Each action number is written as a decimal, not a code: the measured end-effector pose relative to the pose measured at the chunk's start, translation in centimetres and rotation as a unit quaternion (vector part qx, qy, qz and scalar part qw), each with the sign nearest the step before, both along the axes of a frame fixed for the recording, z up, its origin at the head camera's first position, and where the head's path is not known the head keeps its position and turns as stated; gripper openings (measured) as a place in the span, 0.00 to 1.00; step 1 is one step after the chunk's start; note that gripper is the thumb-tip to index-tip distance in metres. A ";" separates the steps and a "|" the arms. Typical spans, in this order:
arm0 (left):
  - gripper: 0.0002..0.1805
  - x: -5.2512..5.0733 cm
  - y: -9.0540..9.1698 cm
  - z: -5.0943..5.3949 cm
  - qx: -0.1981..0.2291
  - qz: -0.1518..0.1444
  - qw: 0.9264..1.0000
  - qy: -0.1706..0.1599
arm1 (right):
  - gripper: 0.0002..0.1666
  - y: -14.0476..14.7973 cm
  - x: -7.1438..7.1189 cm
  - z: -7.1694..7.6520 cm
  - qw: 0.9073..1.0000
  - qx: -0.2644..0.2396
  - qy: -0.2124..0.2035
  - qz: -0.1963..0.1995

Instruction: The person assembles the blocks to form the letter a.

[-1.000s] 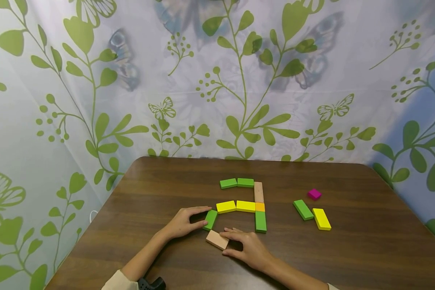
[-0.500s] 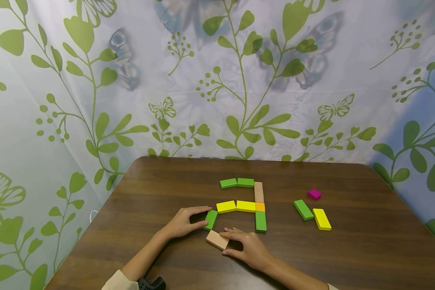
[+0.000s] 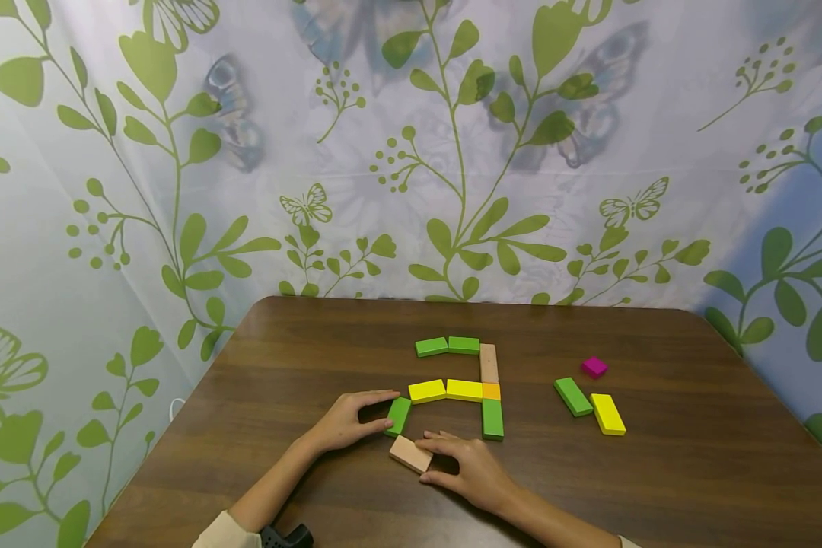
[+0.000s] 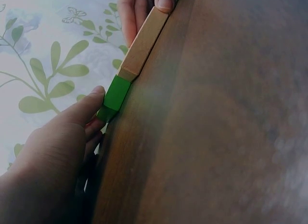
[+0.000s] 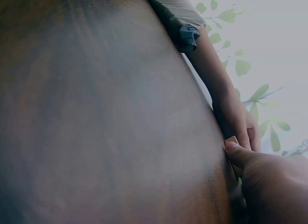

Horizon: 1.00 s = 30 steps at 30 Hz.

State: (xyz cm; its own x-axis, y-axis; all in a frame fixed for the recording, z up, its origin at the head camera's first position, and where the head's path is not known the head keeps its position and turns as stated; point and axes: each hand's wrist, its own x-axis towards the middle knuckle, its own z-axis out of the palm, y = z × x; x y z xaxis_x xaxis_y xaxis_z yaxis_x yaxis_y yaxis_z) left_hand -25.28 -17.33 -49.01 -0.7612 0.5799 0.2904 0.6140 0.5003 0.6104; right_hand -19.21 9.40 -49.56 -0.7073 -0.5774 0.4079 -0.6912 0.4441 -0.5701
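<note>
My left hand point(image 3: 345, 420) holds a green wooden block point(image 3: 399, 416) between thumb and fingers at its left side. A plain wood block point(image 3: 409, 454) lies flat and slanted just below it, and my right hand point(image 3: 473, 468) pinches its right end between thumb and fingers. Seen in the left wrist view, the green block point(image 4: 117, 93) meets the plain block point(image 4: 144, 43) end to end. Two yellow blocks point(image 3: 428, 391) run in a row from near the green block's top. In the right wrist view, my right hand hides most of the plain block point(image 5: 231, 140).
An orange cube point(image 3: 491, 391) joins the yellow row to a plain block point(image 3: 489, 364) above and a green block point(image 3: 492, 419) below. Two green blocks point(image 3: 464, 345) form the top row. Loose green point(image 3: 573, 396), yellow point(image 3: 608, 414) and magenta point(image 3: 594, 367) blocks lie to the right.
</note>
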 end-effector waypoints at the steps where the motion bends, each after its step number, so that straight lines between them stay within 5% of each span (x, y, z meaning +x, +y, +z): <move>1: 0.28 0.0 0.0 0.0 -0.001 0.000 1.000 0.003 | 0.25 0.0 0.0 0.0 1.000 0.001 0.000 0.000; 30: 0.28 0.0 -0.1 -0.1 0.000 0.002 1.000 -0.009 | 0.25 0.0 0.2 0.1 1.000 -0.001 0.007 -0.004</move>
State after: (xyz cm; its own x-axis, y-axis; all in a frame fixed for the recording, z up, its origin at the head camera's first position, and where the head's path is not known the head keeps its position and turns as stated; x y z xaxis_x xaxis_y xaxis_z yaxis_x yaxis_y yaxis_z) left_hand -25.26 -17.42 -49.10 -0.7686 0.5768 0.2767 0.6013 0.5036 0.6204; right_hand -19.06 9.44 -49.50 -0.7064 -0.5701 0.4195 -0.6954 0.4484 -0.5615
